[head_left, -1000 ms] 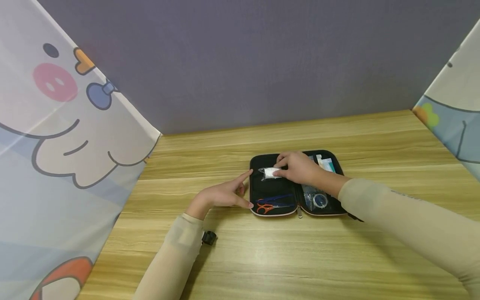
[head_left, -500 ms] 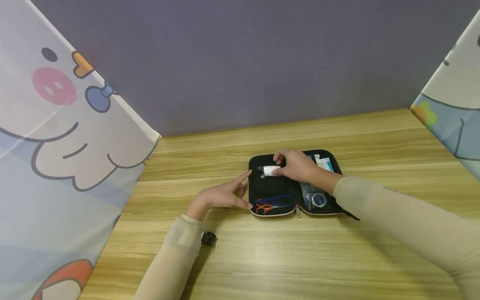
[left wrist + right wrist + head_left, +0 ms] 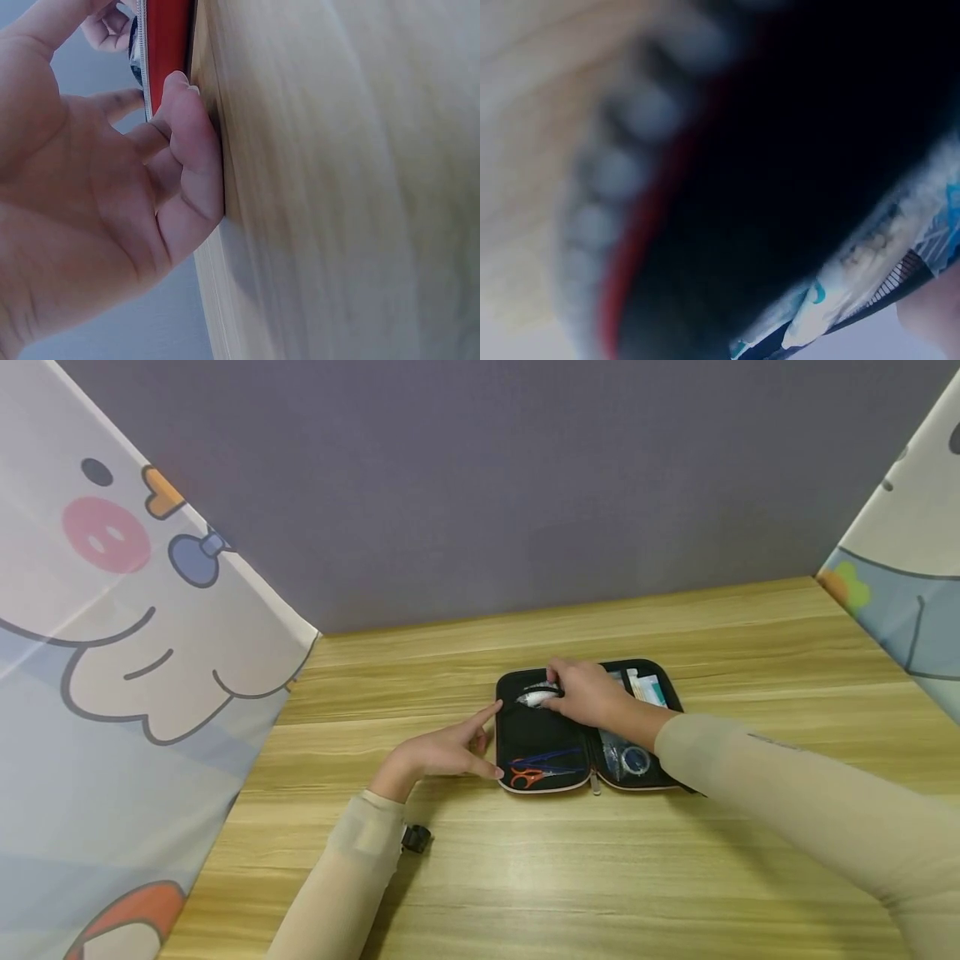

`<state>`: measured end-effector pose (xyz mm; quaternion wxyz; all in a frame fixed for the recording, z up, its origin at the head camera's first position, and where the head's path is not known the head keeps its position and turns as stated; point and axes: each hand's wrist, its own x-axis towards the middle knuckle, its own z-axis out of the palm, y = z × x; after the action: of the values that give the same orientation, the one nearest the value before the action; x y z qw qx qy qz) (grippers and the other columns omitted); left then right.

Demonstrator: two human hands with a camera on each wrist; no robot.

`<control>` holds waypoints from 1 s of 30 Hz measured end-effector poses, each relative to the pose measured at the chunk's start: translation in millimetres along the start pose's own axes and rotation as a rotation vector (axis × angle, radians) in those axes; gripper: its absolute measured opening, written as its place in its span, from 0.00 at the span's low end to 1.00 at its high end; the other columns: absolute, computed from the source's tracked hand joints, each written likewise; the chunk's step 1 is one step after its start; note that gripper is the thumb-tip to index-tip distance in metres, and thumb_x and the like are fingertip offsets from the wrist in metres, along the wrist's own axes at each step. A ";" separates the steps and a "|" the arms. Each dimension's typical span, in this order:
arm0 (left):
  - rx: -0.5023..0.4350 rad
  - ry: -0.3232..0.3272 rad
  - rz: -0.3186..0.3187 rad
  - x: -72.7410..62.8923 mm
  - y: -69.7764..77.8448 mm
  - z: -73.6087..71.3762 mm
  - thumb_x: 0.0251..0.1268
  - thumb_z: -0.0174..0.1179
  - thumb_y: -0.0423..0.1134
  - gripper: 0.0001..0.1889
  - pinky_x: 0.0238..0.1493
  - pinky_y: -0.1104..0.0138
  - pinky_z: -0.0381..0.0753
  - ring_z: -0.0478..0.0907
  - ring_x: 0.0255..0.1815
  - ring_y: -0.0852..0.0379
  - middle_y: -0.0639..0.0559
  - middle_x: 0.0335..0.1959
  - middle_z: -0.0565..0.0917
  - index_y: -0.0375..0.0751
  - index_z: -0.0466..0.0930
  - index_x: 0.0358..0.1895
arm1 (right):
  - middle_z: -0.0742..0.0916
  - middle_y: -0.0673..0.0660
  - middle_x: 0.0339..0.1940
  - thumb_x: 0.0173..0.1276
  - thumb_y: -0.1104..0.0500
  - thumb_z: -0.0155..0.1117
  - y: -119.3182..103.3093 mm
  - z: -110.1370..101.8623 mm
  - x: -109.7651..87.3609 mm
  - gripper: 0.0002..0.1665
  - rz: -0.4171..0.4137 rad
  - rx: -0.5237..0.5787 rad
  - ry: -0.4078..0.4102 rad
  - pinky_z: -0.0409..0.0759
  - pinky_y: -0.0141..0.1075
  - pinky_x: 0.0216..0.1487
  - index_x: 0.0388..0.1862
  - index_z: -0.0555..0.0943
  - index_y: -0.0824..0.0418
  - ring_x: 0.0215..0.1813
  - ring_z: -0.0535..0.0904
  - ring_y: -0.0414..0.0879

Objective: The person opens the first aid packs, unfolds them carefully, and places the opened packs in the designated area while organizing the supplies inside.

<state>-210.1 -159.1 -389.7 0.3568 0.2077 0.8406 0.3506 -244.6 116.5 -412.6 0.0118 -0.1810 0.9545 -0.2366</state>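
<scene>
A zip case with a black lining lies unfolded on the table; its red side wall shows in the left wrist view. My right hand pinches a white bandage roll in clear wrapping at the top of the left half. A thin black band crosses the roll, whose right end my fingers hide. My left hand touches the case's left edge with index finger and thumb spread apart. Orange-handled scissors and a blue, tweezer-like tool lie along the bottom of that half.
In the case's right half sit a blue-centred ring in clear wrapping and white and teal packets. The wooden table meets a grey panel behind. Blurred zip teeth fill part of the right wrist view.
The bandage roll has tilted and shifted slightly, and a black band now shows across it. My right hand has moved a little left; my left hand stays at the case's edge.
</scene>
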 end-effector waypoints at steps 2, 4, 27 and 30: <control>-0.001 0.000 0.003 -0.3 0.1 0.1 0.67 0.74 0.44 0.62 0.39 0.64 0.70 0.66 0.36 0.55 0.47 0.43 0.69 0.63 0.32 0.89 | 0.77 0.52 0.25 0.71 0.47 0.76 -0.1 0.3 1.5 0.21 0.015 -0.013 0.009 0.70 0.39 0.30 0.42 0.73 0.56 0.24 0.72 0.46; -0.003 0.001 0.008 -0.6 0.3 0.2 0.67 0.74 0.44 0.62 0.41 0.64 0.70 0.66 0.38 0.54 0.48 0.43 0.69 0.62 0.32 0.89 | 0.76 0.52 0.24 0.71 0.47 0.76 -0.2 -0.3 2.3 0.22 0.023 -0.016 0.012 0.69 0.39 0.30 0.41 0.72 0.57 0.24 0.71 0.46; 0.025 0.001 0.012 -1.3 -0.8 -0.7 0.66 0.74 0.44 0.62 0.43 0.63 0.69 0.66 0.39 0.54 0.48 0.43 0.70 0.64 0.33 0.89 | 0.83 0.57 0.33 0.77 0.40 0.68 -9.5 -18.0 19.9 0.28 0.053 -0.093 -0.273 0.78 0.36 0.22 0.53 0.74 0.62 0.21 0.81 0.47; 0.030 0.003 0.013 -2.0 -0.8 0.1 0.66 0.75 0.45 0.62 0.44 0.63 0.69 0.67 0.40 0.54 0.48 0.43 0.70 0.63 0.33 0.89 | 0.83 0.57 0.34 0.71 0.38 0.74 -8.1 -20.0 22.4 0.31 0.075 -0.070 -0.318 0.80 0.36 0.20 0.51 0.73 0.60 0.19 0.81 0.47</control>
<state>-208.8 -160.8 -389.4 0.3499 0.2180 0.8450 0.3405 -265.0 110.9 -389.7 0.1654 -0.1807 0.9543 -0.1710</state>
